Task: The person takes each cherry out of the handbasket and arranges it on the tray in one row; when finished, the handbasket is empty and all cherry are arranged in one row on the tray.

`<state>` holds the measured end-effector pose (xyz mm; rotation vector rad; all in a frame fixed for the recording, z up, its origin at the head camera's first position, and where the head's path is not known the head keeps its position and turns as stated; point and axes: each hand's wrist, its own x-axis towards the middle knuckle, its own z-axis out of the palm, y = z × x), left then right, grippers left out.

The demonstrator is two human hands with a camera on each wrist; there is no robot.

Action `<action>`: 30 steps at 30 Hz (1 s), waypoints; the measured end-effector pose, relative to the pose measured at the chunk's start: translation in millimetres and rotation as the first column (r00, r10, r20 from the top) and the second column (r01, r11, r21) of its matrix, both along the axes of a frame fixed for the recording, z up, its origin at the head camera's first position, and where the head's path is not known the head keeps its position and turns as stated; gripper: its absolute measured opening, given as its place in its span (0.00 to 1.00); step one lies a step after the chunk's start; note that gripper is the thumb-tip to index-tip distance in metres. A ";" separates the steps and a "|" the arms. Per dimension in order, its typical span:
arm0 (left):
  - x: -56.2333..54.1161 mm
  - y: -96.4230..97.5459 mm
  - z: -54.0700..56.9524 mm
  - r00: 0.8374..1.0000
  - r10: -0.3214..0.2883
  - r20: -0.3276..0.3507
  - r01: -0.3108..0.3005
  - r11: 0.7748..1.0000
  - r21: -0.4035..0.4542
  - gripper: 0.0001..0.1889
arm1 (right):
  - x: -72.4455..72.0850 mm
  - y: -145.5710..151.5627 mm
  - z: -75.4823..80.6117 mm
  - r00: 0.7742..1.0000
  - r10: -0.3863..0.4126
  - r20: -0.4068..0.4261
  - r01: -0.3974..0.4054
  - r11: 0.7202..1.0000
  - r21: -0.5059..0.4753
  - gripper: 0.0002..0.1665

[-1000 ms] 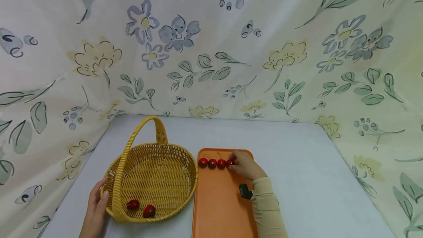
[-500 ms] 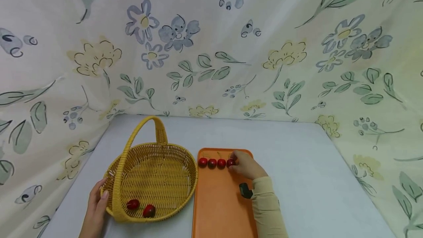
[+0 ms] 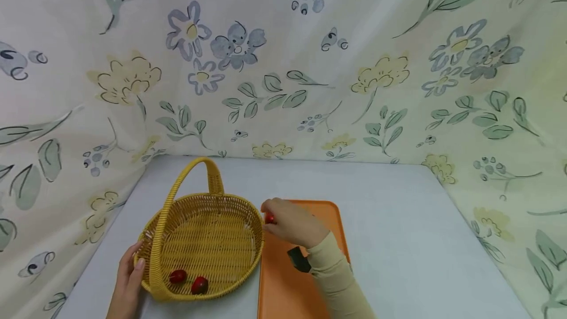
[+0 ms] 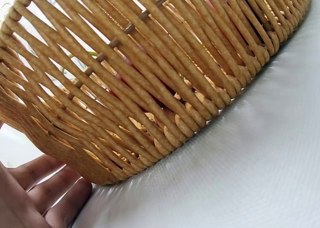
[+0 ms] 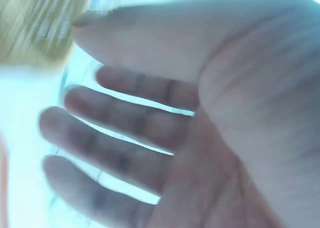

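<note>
My left hand (image 3: 126, 279) holds the left side of a yellow wicker basket (image 3: 257, 260) with a tall handle. In the left wrist view its fingers (image 4: 65, 198) lie against the low outer wall of the basket (image 4: 150, 78). Two dark red cherries (image 3: 200, 285) lie inside, near the front. Over the upper left of an orange tray (image 3: 330, 210) is my right hand (image 3: 294, 223), with a red cherry (image 3: 269, 218) showing between thumb and fingers. In the blurred right wrist view the right hand (image 5: 165, 123) has spread, loosely bent fingers and nothing held. It hides other cherries on the tray.
The basket and tray stand side by side on a white-covered table (image 3: 398, 240). A floral cloth (image 3: 283, 63) rises behind and along both sides. The basket handle (image 3: 161, 230) arches high on its left. A small dark device (image 3: 299, 259) sits at the right wrist.
My right hand has left the rightmost cherry of the row and moved left to the leftmost one, by the basket. My left hand and the basket stay put.
</note>
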<state>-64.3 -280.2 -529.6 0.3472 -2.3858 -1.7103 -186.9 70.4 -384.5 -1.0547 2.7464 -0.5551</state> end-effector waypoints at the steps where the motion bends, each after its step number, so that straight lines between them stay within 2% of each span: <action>1: 0.0 0.4 -0.2 1.000 -0.004 -0.009 0.004 1.000 -0.004 0.27 | 5.3 -13.6 5.2 0.999 0.037 -0.012 -0.037 0.998 0.045 0.19; 3: -0.2 1.1 0.4 1.000 -0.005 -0.010 0.005 1.000 -0.020 0.27 | 15.1 -40.4 10.6 0.992 0.114 -0.058 -0.105 0.983 0.148 0.19; 5: 0.1 1.4 1.7 1.000 -0.006 0.006 0.006 1.000 -0.013 0.27 | 24.3 -65.5 13.3 0.976 0.196 -0.093 -0.169 0.957 0.237 0.17; 8: 1.1 1.6 4.7 0.999 -0.007 0.034 0.005 0.999 0.048 0.28 | 33.3 -97.8 9.8 0.934 0.342 -0.106 -0.296 0.904 0.307 0.17; 12: 1.9 1.0 7.0 0.998 -0.021 0.056 0.013 0.991 0.130 0.28 | 38.1 -131.2 -1.9 0.875 0.484 -0.025 -0.449 0.828 0.335 0.16; 14: 1.9 0.9 6.8 0.998 -0.022 0.054 0.015 0.993 0.118 0.28 | 38.4 -144.0 -8.9 0.855 0.517 0.041 -0.499 0.798 0.339 0.17; 16: 1.8 1.1 6.0 0.999 -0.021 0.048 0.017 0.996 0.083 0.28 | 37.9 -153.9 -16.2 0.850 0.514 0.116 -0.521 0.785 0.335 0.18; 19: 1.1 1.9 5.2 0.999 -0.022 0.027 0.021 0.999 0.030 0.27 | 36.0 -162.6 -27.3 0.830 0.520 0.201 -0.558 0.765 0.323 0.18; 23: 0.9 2.5 5.7 0.999 -0.026 0.024 0.026 1.000 0.002 0.27 | 33.6 -166.5 -37.8 0.821 0.495 0.285 -0.570 0.750 0.336 0.18; 30: 1.9 -1.1 6.0 0.999 -0.024 0.038 0.025 1.000 -0.017 0.27 | 33.4 -166.7 -43.0 0.848 0.404 0.343 -0.522 0.750 0.407 0.21</action>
